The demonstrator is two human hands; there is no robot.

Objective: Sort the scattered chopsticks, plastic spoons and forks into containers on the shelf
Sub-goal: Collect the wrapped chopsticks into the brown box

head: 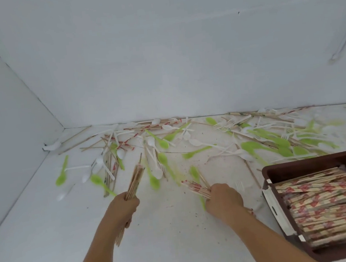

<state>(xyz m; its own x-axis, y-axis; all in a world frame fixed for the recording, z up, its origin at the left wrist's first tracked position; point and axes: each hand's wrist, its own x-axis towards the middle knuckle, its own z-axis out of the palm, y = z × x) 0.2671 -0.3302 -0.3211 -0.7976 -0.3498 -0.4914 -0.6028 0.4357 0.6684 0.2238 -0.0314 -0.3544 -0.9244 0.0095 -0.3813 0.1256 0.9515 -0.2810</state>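
My left hand [123,207] grips a bundle of chopsticks [135,180] that points up and away from me. My right hand [224,198] holds a second bundle of wrapped chopsticks [195,186], low over the white shelf [169,236]. A brown container [310,163] at the right is filled with wrapped chopsticks lying flat. Green spoons [162,143], white spoons [99,161], white forks [222,126] and loose chopsticks [76,142] lie scattered across the back of the shelf.
White walls close the shelf at the left and the back. The shelf's front edge runs below my forearms. A white fork [239,185] lies just right of my right hand. Dark specks dot the surface.
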